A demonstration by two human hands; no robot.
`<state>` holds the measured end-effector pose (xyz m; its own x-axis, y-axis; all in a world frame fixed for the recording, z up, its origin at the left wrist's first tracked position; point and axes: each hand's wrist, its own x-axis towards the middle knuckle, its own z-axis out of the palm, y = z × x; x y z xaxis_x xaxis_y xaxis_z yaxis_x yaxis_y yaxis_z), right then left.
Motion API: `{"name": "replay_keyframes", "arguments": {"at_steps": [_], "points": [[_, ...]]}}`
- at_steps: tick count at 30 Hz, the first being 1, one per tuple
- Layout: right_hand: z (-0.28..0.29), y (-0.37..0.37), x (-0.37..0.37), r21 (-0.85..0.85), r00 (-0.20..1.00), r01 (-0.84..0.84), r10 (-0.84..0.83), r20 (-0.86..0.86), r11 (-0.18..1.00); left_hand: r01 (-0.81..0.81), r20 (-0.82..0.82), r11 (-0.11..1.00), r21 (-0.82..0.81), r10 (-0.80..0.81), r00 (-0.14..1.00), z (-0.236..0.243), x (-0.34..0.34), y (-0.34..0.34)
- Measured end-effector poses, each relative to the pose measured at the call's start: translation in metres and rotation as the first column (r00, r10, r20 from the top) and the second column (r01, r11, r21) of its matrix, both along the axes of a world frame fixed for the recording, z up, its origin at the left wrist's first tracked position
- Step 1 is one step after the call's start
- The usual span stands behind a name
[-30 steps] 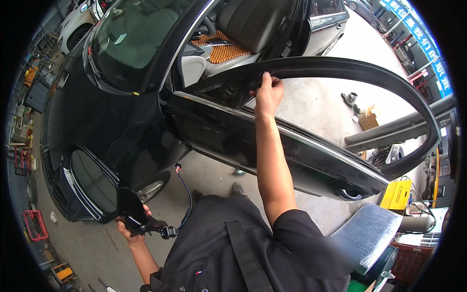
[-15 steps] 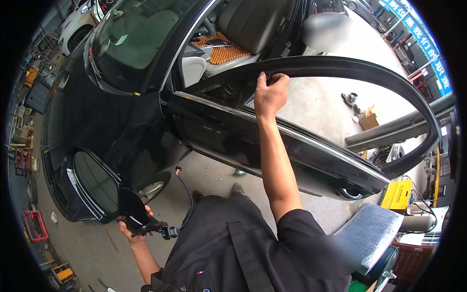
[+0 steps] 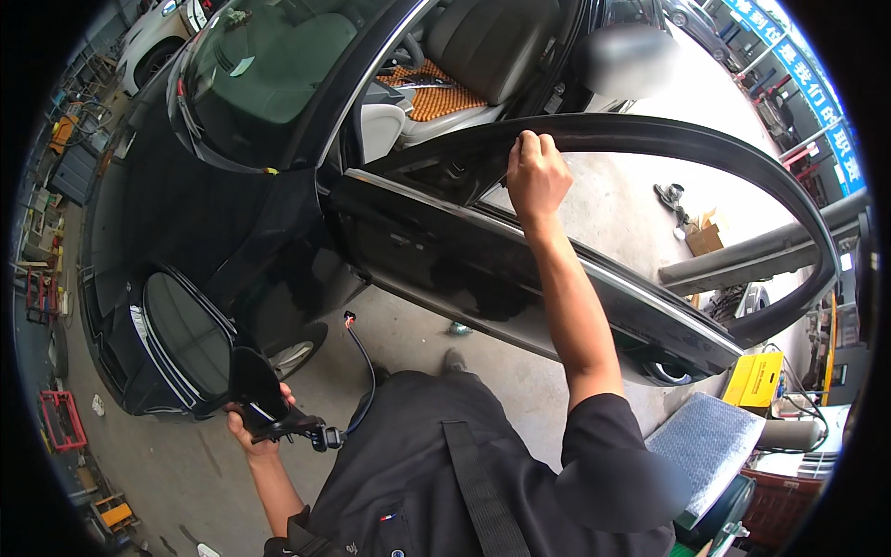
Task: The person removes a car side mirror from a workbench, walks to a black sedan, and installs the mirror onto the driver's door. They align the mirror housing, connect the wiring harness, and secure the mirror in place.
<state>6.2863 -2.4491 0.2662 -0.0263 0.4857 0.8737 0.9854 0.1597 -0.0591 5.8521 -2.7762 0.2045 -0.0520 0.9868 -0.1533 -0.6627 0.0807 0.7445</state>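
My left hand (image 3: 255, 432) is closed around the base of a black car side mirror (image 3: 190, 343), holding it low at the left, beside the front of the black car. From the mirror's foot a dark cable (image 3: 369, 371) curves up, with a small connector (image 3: 350, 318) at its loose end. My right hand (image 3: 538, 181) is raised to the open car door (image 3: 445, 251), its fingers curled at the front corner of the window frame, beside the dark triangular corner panel (image 3: 450, 174). Whether a small part sits between these fingers is hidden.
Through the doorway show a dark seat (image 3: 492, 56) and an orange beaded cushion (image 3: 436, 93). At the right are a bubble-wrapped package (image 3: 705, 446), a yellow box (image 3: 754, 379) and a thick grey post (image 3: 733, 265). A red crate (image 3: 61, 420) stands at the far left.
My right hand has shifted right along the window frame, and its grip has turned so the knuckles face up. My left hand still holds the mirror in nearly the same place.
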Motion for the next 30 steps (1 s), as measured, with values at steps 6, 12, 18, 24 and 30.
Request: {"name": "replay_keyframes", "arguments": {"at_steps": [6,12,18,24,30], "points": [[-0.005,0.005,0.012,-0.014,0.994,-0.091,0.092,0.062,0.996,0.015,-0.001,0.999,0.034,-0.015,1.0,0.006,0.0,0.003],[-0.039,-0.039,-0.008,-0.382,0.961,-0.221,0.267,0.069,0.897,0.042,-0.077,0.996,0.085,-0.035,0.996,0.002,-0.004,0.003],[-0.022,-0.034,0.015,-0.524,0.795,-0.231,-0.151,-0.587,0.82,0.044,-0.071,0.997,0.065,-0.039,0.997,0.003,-0.001,0.003],[0.003,-0.001,0.003,-0.362,0.605,-0.198,-0.177,-0.776,0.911,0.106,-0.029,0.993,0.044,-0.105,0.994,0.008,0.002,0.005],[-0.007,0.012,-0.005,-0.22,0.487,-0.22,-0.088,-0.869,0.95,0.089,-0.029,0.996,0.03,-0.089,0.996,0.017,0.008,0.009]]}}
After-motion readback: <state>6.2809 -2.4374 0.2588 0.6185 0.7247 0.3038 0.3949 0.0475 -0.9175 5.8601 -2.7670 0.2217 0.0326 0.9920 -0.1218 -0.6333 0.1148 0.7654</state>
